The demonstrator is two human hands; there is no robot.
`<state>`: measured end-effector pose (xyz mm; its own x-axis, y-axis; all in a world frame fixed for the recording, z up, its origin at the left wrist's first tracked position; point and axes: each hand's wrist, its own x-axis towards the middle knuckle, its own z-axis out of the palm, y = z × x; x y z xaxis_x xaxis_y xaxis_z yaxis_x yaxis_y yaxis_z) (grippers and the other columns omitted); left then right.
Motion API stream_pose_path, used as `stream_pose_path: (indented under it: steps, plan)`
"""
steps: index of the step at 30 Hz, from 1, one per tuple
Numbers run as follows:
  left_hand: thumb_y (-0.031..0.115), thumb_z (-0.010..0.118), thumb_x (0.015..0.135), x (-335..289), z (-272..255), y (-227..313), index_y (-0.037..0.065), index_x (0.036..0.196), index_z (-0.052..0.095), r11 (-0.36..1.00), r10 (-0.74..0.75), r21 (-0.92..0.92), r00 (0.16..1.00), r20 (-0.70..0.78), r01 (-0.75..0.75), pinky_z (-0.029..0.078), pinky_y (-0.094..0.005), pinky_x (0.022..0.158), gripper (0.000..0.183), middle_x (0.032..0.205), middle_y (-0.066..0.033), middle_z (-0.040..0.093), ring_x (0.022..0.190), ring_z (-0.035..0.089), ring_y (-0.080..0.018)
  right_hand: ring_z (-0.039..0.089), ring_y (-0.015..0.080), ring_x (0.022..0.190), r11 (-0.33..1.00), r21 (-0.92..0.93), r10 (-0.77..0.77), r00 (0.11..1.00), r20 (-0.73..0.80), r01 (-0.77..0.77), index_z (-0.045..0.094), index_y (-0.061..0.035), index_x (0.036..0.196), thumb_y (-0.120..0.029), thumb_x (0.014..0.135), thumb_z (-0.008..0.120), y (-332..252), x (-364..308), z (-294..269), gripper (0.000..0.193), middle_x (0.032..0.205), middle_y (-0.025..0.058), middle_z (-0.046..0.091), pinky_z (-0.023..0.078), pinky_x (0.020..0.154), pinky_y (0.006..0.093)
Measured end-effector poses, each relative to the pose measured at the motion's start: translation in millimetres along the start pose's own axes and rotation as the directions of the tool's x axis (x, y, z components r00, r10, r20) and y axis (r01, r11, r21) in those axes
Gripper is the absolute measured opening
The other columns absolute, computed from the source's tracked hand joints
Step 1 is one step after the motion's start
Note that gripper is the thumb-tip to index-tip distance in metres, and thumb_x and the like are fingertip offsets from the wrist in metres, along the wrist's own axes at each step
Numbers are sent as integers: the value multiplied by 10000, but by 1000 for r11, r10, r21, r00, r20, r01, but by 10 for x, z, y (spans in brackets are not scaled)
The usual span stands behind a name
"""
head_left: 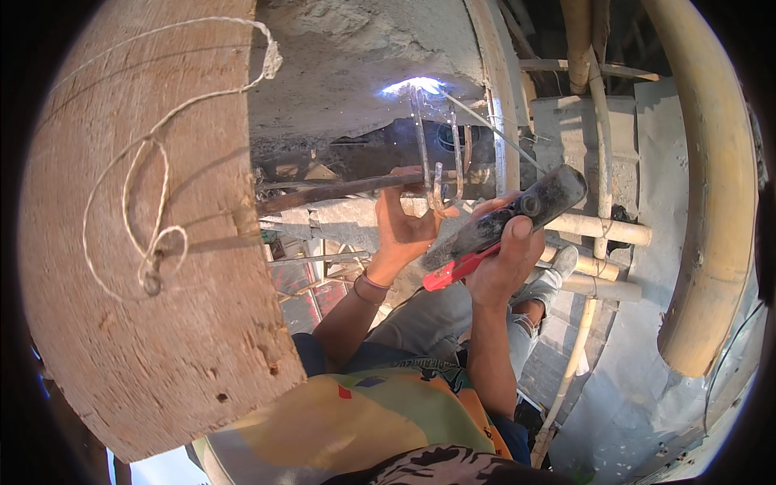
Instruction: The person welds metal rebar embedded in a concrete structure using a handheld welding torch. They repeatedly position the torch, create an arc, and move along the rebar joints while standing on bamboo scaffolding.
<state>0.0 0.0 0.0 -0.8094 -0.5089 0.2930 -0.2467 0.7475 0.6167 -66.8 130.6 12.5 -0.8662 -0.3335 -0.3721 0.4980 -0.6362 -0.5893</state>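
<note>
My right hand (503, 267) is closed around a welding electrode holder (508, 220), dark and worn with a red lever on its underside. A thin welding rod (493, 128) runs from its jaw up and left to a bright blue-white arc (416, 85) under the concrete. Bent steel bars (422, 141) hang down from the arc and curve into hooks at the bottom. My left hand (402, 230) reaches up from below, its fingers closed about the hooked lower end. Part of its grip is hidden behind the steel. A dark bar (343, 192) passes at its fingertips.
A wooden board (178, 323) with a loose looped cord (166, 166) fills the left side. The concrete (339, 56) hangs low above my hands. Bamboo poles (705, 186) stand and cross at the right, before grey metal sheets (655, 323). My legs (428, 315) are below.
</note>
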Motion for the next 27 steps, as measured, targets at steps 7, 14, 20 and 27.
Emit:
stream_pose_path:
  steps: [7, 14, 20, 27]
  plan:
    - [361, 910, 719, 19, 43, 5, -3, 1155, 529, 1000, -14, -4, 1000, -6, 14, 503, -316, 723, 684, 1002, -94, 607, 809, 600, -186, 593, 177, 799, 1000, 9, -28, 1000, -15, 28, 528, 27, 1091, -538, 913, 645, -19, 48, 29, 604, 909, 106, 588, 497, 697, 294]
    - [350, 905, 730, 1, -1, -49, -6, 1152, 517, 999, 9, 36, 999, 34, -10, 508, -323, 730, 675, 1043, -111, 609, 829, 610, -196, 594, 169, 791, 1000, -14, -26, 1000, -5, 26, 537, 23, 1062, -544, 914, 643, -27, 33, 44, 596, 897, 104, 591, 499, 696, 290]
    - [342, 905, 732, -1, -12, -21, -18, 1161, 509, 1000, -9, -22, 1000, 22, 9, 510, -333, 740, 685, 1034, -128, 614, 835, 617, -211, 594, 165, 761, 998, -37, -48, 999, -18, 47, 542, 19, 1038, -557, 917, 631, -3, 35, 54, 595, 877, 110, 594, 490, 655, 283]
    - [297, 908, 735, 9, -46, -8, -14, 1185, 504, 1000, -9, -12, 998, 56, 10, 507, -337, 738, 680, 1034, -125, 619, 843, 619, -215, 588, 161, 743, 998, -63, -9, 1000, -16, 8, 546, 17, 1023, -570, 915, 619, -1, 31, 38, 602, 866, 116, 597, 473, 631, 271]
